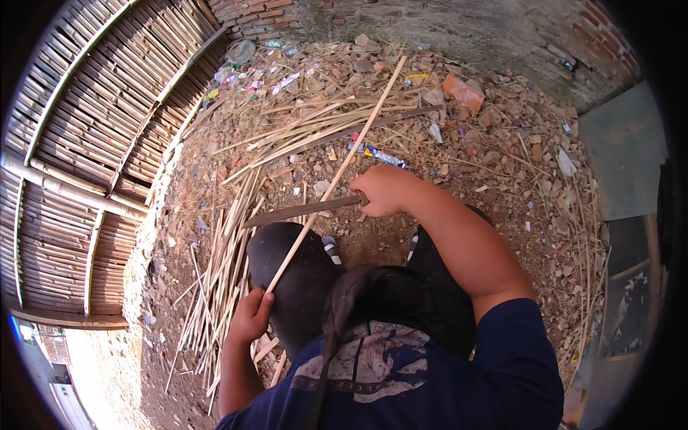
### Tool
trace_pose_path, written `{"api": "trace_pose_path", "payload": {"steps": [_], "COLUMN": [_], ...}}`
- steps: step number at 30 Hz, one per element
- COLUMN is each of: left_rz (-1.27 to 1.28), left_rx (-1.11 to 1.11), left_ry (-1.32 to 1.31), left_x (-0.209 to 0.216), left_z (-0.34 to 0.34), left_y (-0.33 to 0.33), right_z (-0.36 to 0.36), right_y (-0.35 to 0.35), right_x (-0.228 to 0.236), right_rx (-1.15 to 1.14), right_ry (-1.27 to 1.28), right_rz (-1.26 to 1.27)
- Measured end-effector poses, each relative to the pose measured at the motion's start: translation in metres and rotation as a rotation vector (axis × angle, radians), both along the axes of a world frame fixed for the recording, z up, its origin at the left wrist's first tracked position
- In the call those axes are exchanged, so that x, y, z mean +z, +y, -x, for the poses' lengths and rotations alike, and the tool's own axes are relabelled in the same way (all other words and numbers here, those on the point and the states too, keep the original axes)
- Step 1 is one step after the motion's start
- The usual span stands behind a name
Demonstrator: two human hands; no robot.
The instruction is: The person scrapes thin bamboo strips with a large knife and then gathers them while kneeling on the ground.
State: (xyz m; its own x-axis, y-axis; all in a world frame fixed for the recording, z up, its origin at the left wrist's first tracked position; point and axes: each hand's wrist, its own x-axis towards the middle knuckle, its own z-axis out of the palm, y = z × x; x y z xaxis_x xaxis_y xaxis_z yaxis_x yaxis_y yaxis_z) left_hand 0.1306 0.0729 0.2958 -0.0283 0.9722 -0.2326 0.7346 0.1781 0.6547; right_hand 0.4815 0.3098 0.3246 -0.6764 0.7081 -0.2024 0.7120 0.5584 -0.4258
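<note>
My left hand (251, 314) is closed round the near end of a long, pale bamboo strip (363, 134), beside my left knee. From there the strip slants up over the knee and away to the far right. My right hand (385, 192) grips the handle of a machete (290, 212) in front of my knees. Its dark, long blade points left and crosses the strip just beyond my left knee; I cannot tell whether they touch. A pile of similar split bamboo strips (222, 279) lies on the ground to my left.
More strips (308, 132) lie ahead on rubble-strewn ground, with a blue wrapper (387, 157) near them. A broken brick (464, 94) sits farther off, before a brick wall (459, 29). A bamboo slat wall (93, 93) stands left; grey panels (623, 150) stand right.
</note>
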Motion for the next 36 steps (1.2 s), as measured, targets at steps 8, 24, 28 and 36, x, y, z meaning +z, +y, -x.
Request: {"api": "trace_pose_path", "payload": {"steps": [8, 24, 28, 36], "left_rz": [-0.033, -0.124, -0.099, -0.068], "left_rx": [0.012, 0.005, -0.009, -0.051], "left_ry": [-0.046, 0.133, 0.215, 0.243], "left_x": [-0.008, 0.003, 0.010, 0.011], "left_z": [0.002, -0.012, -0.017, -0.016], "left_y": [-0.002, -0.003, -0.001, -0.008], "right_z": [-0.040, -0.020, -0.025, -0.018], "right_y": [0.039, 0.037, 0.029, 0.017], "right_x": [-0.026, -0.025, -0.016, -0.018], "right_rx": [-0.327, -0.178, -0.235, -0.092], "right_ry": [0.252, 0.113, 0.096, 0.098], "right_rz": [0.096, 0.096, 0.090, 0.112]}}
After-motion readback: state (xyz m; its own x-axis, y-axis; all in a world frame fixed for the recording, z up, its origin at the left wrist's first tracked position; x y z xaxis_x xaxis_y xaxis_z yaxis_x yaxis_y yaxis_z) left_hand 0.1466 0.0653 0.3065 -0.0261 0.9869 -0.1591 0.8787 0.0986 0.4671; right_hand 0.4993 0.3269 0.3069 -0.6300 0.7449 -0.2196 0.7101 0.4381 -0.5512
